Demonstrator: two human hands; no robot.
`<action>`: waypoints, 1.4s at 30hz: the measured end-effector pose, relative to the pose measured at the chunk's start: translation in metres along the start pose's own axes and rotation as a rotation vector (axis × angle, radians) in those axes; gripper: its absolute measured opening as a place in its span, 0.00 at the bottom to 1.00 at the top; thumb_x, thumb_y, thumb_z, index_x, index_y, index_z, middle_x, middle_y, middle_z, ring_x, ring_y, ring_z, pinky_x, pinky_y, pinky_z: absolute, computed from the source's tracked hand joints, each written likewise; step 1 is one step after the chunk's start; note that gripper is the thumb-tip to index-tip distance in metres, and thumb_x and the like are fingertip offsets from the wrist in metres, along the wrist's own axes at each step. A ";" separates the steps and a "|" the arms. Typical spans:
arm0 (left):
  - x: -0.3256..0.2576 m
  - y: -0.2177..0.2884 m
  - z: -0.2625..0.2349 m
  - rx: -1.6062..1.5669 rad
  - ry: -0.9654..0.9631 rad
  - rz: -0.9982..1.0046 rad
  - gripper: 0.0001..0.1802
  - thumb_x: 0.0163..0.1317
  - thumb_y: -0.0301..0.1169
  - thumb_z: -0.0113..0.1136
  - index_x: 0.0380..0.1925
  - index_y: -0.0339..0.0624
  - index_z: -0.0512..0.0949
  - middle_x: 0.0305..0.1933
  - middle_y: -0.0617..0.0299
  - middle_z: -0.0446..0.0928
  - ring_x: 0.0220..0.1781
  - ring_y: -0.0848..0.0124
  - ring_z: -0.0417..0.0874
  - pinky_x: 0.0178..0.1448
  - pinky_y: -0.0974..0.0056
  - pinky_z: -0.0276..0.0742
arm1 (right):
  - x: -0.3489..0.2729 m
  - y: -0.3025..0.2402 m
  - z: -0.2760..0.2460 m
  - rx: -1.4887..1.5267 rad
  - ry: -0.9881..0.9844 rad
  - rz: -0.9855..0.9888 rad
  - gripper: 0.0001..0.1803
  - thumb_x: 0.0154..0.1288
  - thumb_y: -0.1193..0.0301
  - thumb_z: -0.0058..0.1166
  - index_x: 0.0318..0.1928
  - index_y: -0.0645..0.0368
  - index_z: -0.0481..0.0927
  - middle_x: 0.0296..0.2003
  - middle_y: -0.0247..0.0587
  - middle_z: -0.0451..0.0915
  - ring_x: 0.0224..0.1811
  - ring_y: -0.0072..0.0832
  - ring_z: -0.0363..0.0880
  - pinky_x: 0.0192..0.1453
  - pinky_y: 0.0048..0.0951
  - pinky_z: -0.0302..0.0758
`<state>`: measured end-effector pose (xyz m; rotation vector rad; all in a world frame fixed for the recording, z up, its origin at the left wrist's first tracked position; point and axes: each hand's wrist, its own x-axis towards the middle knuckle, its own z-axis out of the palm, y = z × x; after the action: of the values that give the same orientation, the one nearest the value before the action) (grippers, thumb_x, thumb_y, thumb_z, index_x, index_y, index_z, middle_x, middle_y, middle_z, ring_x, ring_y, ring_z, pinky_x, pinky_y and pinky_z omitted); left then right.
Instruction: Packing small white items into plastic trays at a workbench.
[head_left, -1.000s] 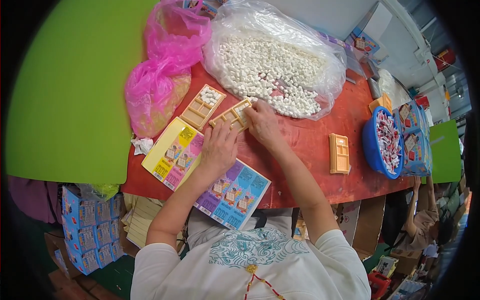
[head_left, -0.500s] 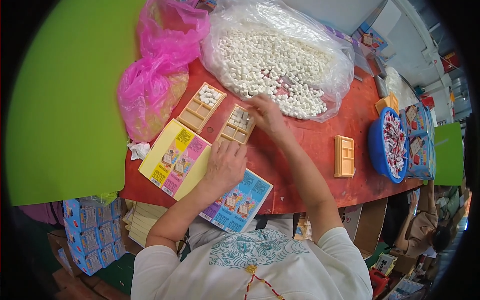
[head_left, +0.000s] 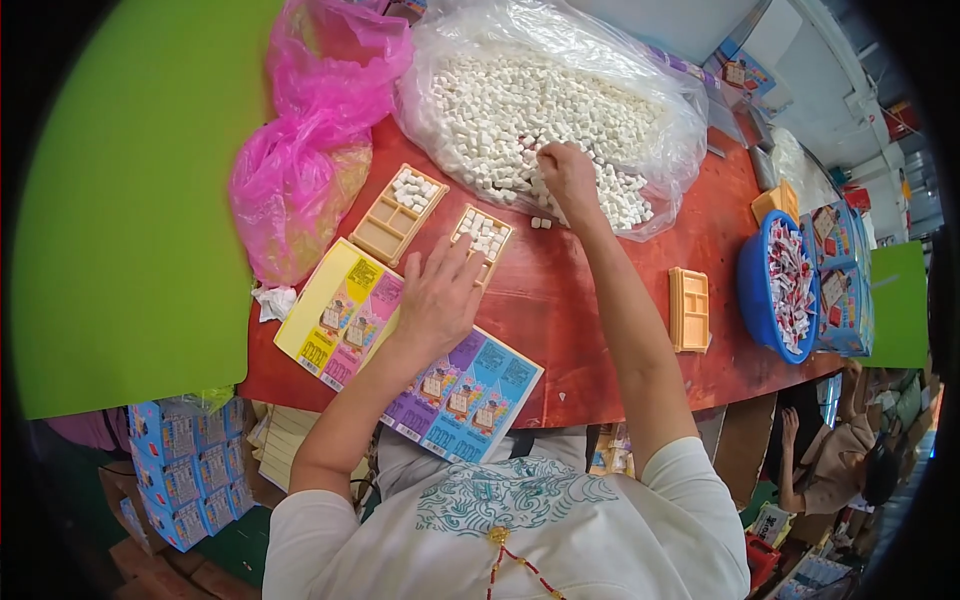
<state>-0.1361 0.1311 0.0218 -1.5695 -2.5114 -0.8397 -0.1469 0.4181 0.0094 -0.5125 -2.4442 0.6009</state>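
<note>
My left hand [head_left: 440, 297] lies with its fingers spread over the near part of a tan compartment tray [head_left: 492, 262], hiding much of it. White cubes [head_left: 484, 233] fill this tray's far compartment. My right hand [head_left: 570, 180] is closed at the near edge of a pile of small white cubes [head_left: 560, 90], which sits in an open clear plastic bag [head_left: 680, 150]. What its fingers hold, if anything, is hidden. Two loose cubes [head_left: 541, 223] rest on the table by the bag. A second tan tray [head_left: 384, 238], left of the first, has cubes in its far compartment.
Colourful printed sheets [head_left: 478, 398] lie under my left forearm at the red table's [head_left: 590, 330] near edge. A pink plastic bag [head_left: 300, 190] stands left. To the right are another tan tray [head_left: 689, 310], a blue basin [head_left: 752, 310] of small packets and printed boxes [head_left: 838, 290].
My right hand has moved from the tray, up and right to the cube pile. My left hand has shifted slightly up, its fingers more spread. Two loose cubes now show beside the bag.
</note>
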 end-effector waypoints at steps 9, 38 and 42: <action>-0.086 -0.001 -0.046 -0.047 0.173 -0.239 0.22 0.61 0.29 0.55 0.56 0.37 0.75 0.66 0.45 0.68 0.70 0.51 0.66 0.68 0.46 0.56 | -0.077 -0.064 -0.002 0.123 -0.214 -0.285 0.06 0.60 0.74 0.57 0.37 0.60 0.83 0.32 0.45 0.79 0.37 0.43 0.79 0.40 0.38 0.75; -0.236 0.083 -0.004 -1.656 -0.122 -1.017 0.12 0.69 0.34 0.52 0.45 0.38 0.76 0.34 0.59 0.79 0.30 0.74 0.78 0.36 0.69 0.76 | -0.296 -0.148 -0.075 0.310 -0.389 -0.185 0.09 0.57 0.76 0.59 0.40 0.59 0.80 0.38 0.41 0.77 0.42 0.39 0.76 0.48 0.35 0.67; -0.231 0.084 -0.008 -1.663 -0.115 -0.985 0.11 0.70 0.33 0.52 0.44 0.37 0.75 0.33 0.57 0.78 0.28 0.73 0.78 0.35 0.67 0.78 | -0.304 -0.164 -0.083 0.380 -0.483 -0.249 0.11 0.56 0.75 0.60 0.41 0.59 0.80 0.40 0.42 0.77 0.44 0.39 0.76 0.49 0.36 0.67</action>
<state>0.0435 -0.0326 -0.0131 0.0824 -2.3346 -3.4682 0.0996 0.1629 0.0255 0.1067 -2.6732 1.1538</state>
